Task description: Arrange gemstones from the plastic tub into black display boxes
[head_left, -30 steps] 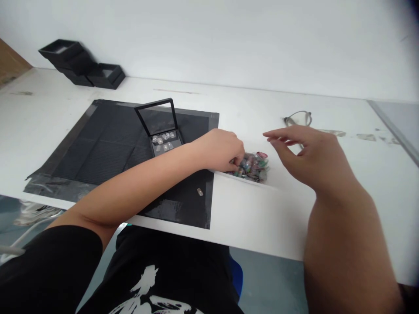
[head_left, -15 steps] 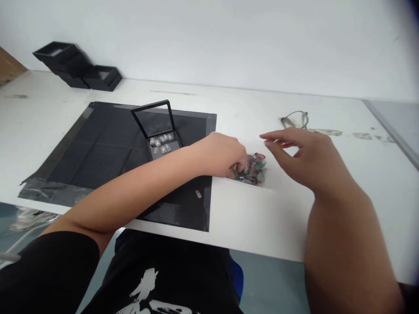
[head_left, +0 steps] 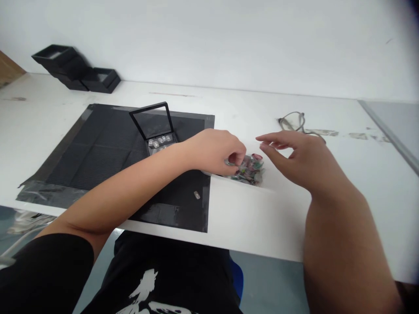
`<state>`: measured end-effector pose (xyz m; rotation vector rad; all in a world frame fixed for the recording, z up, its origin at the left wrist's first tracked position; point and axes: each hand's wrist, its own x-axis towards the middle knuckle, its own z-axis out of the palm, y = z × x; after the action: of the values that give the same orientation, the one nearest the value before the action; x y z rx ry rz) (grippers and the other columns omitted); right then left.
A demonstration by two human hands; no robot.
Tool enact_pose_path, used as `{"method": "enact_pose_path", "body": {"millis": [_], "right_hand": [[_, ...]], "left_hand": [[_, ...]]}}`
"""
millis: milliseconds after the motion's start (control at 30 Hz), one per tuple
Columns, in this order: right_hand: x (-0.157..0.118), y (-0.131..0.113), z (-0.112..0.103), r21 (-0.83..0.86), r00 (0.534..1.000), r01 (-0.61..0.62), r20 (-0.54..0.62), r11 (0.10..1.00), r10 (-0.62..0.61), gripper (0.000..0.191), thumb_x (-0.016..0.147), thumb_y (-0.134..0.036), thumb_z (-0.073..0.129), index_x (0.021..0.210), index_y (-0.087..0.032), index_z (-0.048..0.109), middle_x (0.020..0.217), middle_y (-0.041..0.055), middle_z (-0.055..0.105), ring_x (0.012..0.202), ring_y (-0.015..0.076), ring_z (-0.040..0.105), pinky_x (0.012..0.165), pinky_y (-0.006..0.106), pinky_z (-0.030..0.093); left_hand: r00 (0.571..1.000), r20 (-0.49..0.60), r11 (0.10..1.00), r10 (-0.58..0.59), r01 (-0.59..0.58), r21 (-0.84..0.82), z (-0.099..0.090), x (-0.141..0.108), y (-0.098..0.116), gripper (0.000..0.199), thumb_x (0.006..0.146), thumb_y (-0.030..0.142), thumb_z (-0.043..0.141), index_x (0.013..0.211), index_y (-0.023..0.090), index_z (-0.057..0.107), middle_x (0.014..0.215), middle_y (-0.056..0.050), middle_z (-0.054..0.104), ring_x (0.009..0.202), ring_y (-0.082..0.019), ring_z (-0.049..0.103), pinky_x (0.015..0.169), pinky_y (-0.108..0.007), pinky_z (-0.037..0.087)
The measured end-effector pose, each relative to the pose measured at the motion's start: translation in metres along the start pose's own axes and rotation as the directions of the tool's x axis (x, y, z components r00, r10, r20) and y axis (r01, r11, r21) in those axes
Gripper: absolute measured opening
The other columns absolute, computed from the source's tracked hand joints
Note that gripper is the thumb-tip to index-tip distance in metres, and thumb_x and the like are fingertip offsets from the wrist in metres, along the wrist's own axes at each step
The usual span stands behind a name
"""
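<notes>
My left hand (head_left: 219,151) reaches across to a pile of small, shiny coloured pieces (head_left: 250,170) on the white table; its fingers are pinched over the pile's left side, on a small clear piece. To the right of the pile my right hand (head_left: 303,159) hovers with thumb and fingers apart and nothing between them. Behind my left forearm an open black case (head_left: 159,104) with a see-through lid stands on the black mat (head_left: 98,148). Small clear pieces with light marks (head_left: 156,143) lie in it. One small piece (head_left: 197,195) rests on the mat.
Stacked black boxes (head_left: 62,63) stand at the back left against the wall. A pair of glasses (head_left: 293,121) lies behind my right hand. Worn tape marks (head_left: 358,136) run along the table at the right, near a grey strip (head_left: 389,131).
My left hand has lifted slightly from the pile, and a small clear piece now shows at its fingertips. The right hand has hardly moved. The whole view has shifted slightly.
</notes>
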<state>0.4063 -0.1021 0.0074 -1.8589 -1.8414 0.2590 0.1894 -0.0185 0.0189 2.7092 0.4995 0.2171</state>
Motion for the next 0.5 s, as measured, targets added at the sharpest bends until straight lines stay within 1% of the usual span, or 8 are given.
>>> {"method": "enact_pose_path", "body": {"millis": [100,200,300,500], "right_hand": [[-0.0003,-0.0007,-0.0004,0.004,1.0,-0.011,0.005,1.0,0.011,0.026,0.087,-0.036,0.061,0.106,-0.027,0.076,0.099,0.0047,0.076,0.086,0.0247,0.067,0.072,0.041,0.052],[-0.0004,-0.0001,-0.0003,0.002,1.0,-0.009,-0.001,1.0,0.009,0.027,0.087,-0.037,0.061,0.107,-0.028,0.076,0.1,0.0051,0.076,0.087,0.0255,0.067,0.073,0.042,0.052],[-0.0006,0.0004,-0.0002,0.003,1.0,-0.005,0.001,1.0,0.005,0.026,0.087,-0.037,0.061,0.107,-0.029,0.076,0.101,0.0051,0.076,0.088,0.0263,0.067,0.072,0.041,0.052],[-0.0005,0.0013,-0.0004,-0.012,1.0,-0.005,0.019,1.0,0.006,0.027,0.087,-0.038,0.061,0.107,-0.029,0.076,0.102,0.0049,0.076,0.087,0.0261,0.068,0.07,0.04,0.051]], "left_hand": [[0.999,0.031,0.989,0.012,-0.007,-0.147,-0.0034,-0.0022,-0.0014,0.013,0.076,0.029,0.064,0.083,0.021,0.071,0.084,0.001,0.071,0.073,-0.011,0.06,0.062,-0.025,0.036],[0.996,0.078,0.958,0.034,-0.01,-0.287,-0.0047,-0.0037,-0.0025,0.012,0.076,0.025,0.062,0.085,0.019,0.067,0.084,0.0,0.07,0.069,-0.01,0.058,0.061,-0.024,0.037],[0.995,0.088,0.94,0.037,-0.004,-0.342,-0.0045,-0.0041,-0.0027,0.007,0.074,0.022,0.062,0.081,0.018,0.061,0.081,0.001,0.067,0.067,-0.009,0.055,0.061,-0.024,0.037],[0.996,0.063,0.918,0.059,-0.029,-0.397,-0.0027,-0.0039,-0.003,0.007,0.075,0.022,0.06,0.078,0.019,0.056,0.079,0.001,0.061,0.068,-0.009,0.052,0.062,-0.024,0.037]]}}
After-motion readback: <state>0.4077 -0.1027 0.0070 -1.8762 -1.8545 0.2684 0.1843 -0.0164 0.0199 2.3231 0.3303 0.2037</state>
